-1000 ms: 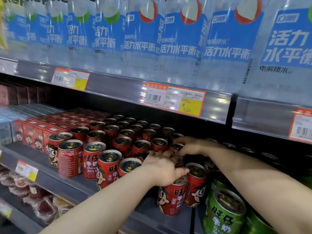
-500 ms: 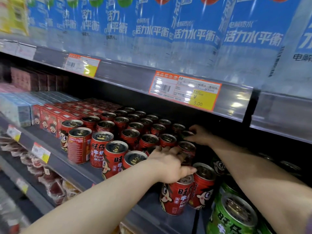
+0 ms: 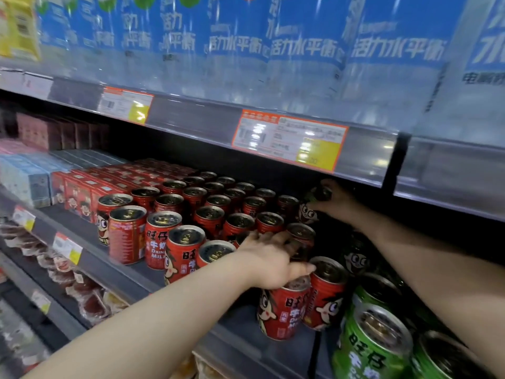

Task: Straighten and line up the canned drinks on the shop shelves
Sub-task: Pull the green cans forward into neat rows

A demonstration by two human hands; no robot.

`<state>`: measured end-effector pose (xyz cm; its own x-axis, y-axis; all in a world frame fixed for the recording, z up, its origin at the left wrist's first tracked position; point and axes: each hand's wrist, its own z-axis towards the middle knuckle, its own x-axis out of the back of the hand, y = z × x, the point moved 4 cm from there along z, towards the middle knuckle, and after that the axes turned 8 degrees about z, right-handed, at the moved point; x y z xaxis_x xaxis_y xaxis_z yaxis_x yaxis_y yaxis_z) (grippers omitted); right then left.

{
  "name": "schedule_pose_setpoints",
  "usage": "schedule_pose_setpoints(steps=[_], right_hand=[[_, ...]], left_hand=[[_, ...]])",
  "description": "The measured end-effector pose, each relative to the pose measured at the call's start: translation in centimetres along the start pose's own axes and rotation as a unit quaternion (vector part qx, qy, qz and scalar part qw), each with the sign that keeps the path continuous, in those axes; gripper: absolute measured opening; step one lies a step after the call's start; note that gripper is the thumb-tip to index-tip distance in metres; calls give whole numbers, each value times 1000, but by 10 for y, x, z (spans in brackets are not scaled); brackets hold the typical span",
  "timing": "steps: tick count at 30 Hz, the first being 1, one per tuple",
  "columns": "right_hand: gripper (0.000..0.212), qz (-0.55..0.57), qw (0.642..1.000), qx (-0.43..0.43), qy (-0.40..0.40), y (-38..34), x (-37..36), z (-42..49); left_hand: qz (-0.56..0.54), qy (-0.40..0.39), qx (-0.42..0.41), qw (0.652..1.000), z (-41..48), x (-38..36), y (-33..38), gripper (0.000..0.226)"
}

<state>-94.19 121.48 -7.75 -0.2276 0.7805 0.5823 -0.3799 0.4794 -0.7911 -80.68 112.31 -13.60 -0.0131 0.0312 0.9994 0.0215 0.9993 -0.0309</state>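
Fingers, left hand [image 3: 269, 258]: curling over the top of a red can [image 3: 302, 236] in the second row, thumb reaching across to the front red can [image 3: 326, 294].
Fingers, right hand [image 3: 337, 205]: wrapping round a dark can [image 3: 310, 212], which is standing near upright at the back.
Direction: dark can is sitting just right of the red block [image 3: 218, 203], behind the left hand, so the right hand is nearer.
Shelf [image 3: 123, 277]: green cans [image 3: 374, 348] are crowding the front right.

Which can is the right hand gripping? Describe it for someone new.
Under the blue-labelled bottles, find the right-hand orange price tag; below its right end, beside the rear red cans, the right hand grips the can. Unlike its red neighbours, it looks dark, with a wide-eyed cartoon face turned forward.
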Motion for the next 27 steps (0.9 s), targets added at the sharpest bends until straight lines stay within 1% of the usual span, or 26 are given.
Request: schedule_pose_setpoints(steps=[1, 3, 6, 9, 10, 13, 19, 23, 27], right_hand=[[45, 11, 1000, -8, -6, -4, 9, -9], [39, 11, 1000, -12, -16, -5, 24, -23], [39, -2, 999, -23, -29, 1, 44, -43], [40, 3, 997, -60, -51, 9, 61, -56], [43, -13, 997, -51, -52, 11, 67, -59], [59, -106, 992, -30, -56, 26, 79, -60], [72, -225, 965, -41, -128, 56, 65, -69], [73, -286, 941, -52, -172, 61, 58, -68], [74, -317, 921, -66, -216, 54, 56, -66]], left_hand=[[0, -2, 0, 1000, 0, 0, 0, 67], [2, -1, -2, 1000, 0, -1, -1, 68], [5, 1, -7, 1000, 2, -2, 0, 68], [5, -1, -7, 1000, 2, -2, 0, 68], [6, -2, -7, 1000, 2, -2, 0, 68], [9, -3, -7, 1000, 1, -2, 0, 67], [11, -3, -9, 1000, 1, -2, 0, 67], [15, -5, -9, 1000, 1, -2, 1, 66], [13, -5, -6, 1000, 1, -2, 1, 66]])
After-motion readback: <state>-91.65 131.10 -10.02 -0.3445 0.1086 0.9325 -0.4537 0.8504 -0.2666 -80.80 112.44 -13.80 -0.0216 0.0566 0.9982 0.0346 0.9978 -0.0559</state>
